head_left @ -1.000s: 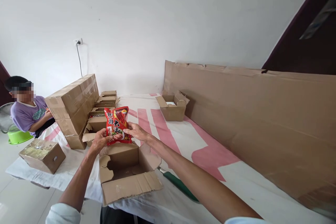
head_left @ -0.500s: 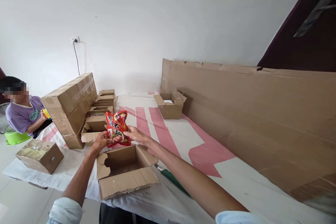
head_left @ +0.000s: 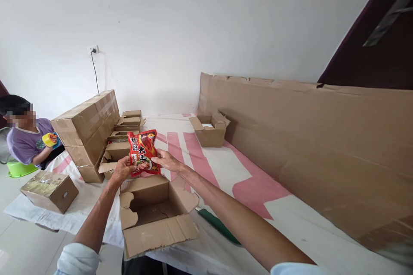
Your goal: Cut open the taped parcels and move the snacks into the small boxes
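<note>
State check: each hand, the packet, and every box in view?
left hand: gripping packet
right hand: gripping packet
red packet: upright, sealed, above open box
open box: flaps open, looks empty
far box: open
stacked boxes: taped shut
floor box: taped shut

The only readable writing stood on the red snack packet (head_left: pixel 142 153), held upright near the middle of the frame, slightly left. Large Chinese characters ran down its front; the two biggest, in black on yellow, read "大王". The smaller characters to their left were too blurred to read. The cardboard boxes (head_left: pixel 86 129) showed no legible print.
</note>
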Demonstrator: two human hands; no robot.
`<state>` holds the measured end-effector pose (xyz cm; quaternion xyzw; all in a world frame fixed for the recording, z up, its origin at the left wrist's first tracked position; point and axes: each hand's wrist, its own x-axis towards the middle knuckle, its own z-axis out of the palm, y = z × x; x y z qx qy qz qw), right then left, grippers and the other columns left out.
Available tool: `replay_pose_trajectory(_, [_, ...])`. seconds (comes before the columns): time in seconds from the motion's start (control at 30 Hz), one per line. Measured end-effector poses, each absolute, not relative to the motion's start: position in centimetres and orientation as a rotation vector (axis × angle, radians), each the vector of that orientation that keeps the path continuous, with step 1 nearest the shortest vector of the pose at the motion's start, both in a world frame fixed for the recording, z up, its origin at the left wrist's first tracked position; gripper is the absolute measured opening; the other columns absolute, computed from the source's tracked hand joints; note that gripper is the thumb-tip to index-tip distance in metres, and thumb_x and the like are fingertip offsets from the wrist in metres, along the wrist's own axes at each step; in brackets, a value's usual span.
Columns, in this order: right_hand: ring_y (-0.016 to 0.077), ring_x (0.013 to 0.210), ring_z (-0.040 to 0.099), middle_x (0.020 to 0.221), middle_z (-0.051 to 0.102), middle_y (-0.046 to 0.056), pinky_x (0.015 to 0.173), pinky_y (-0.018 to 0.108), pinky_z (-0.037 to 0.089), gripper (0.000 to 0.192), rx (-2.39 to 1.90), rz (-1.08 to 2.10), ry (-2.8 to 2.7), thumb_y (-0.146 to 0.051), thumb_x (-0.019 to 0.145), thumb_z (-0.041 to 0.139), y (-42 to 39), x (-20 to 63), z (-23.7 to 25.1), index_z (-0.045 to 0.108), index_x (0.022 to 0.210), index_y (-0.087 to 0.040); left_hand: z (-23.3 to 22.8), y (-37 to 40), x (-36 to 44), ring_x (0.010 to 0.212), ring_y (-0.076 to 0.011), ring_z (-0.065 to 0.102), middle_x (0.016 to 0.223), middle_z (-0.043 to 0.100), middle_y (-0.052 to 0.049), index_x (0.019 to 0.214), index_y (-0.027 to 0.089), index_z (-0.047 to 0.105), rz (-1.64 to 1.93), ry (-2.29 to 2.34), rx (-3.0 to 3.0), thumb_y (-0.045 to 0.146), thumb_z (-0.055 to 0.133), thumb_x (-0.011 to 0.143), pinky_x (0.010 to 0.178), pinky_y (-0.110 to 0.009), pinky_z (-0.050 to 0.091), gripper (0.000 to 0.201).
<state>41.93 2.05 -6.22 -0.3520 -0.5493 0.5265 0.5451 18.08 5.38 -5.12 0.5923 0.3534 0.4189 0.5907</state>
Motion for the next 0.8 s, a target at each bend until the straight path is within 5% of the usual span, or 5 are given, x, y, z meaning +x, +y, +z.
replay_pose_trajectory(0.43, [0.0295,0.106,0.076,0.116,0.081,0.007,0.103,0.049,0.057,0.056,-0.682,1.257,-1.244,-0.048,0.070,0.093,-1.3,42.2,-4.2,0.076,0.116,-0.022,-1.1,2.0,18.7,0.079,-0.0214,0.073,0.084,0.079,-0.004,0.093,0.017,0.073,0.955,0.650,1.507,0.040,0.098,0.063,0.078,-0.033,0.057,0.046])
replay_pose_trajectory(0.57, [0.0323,0.110,0.076,0.122,0.080,0.008,0.107,0.055,0.056,0.054,-0.669,1.151,-1.003,-0.051,0.074,0.091,-3.2,44.7,-6.0,0.075,0.119,-0.025,-2.7,1.2,15.0,0.073,-0.0172,0.066,0.081,0.076,-0.004,0.093,0.016,0.079,0.812,0.868,1.736,0.049,0.083,0.080,0.067,-0.026,0.049,0.035])
replay_pose_trajectory(0.8, [0.0288,0.113,0.076,0.124,0.080,0.006,0.105,0.048,0.057,0.047,-0.731,0.938,-0.670,-0.045,0.077,0.090,-5.9,49.0,-11.0,0.075,0.118,-0.029,-8.0,2.7,9.5,0.070,-0.0224,0.066,0.076,0.077,-0.005,0.077,0.019,0.080,0.660,1.250,1.790,0.044,0.078,0.071,0.059,-0.028,0.047,0.026])
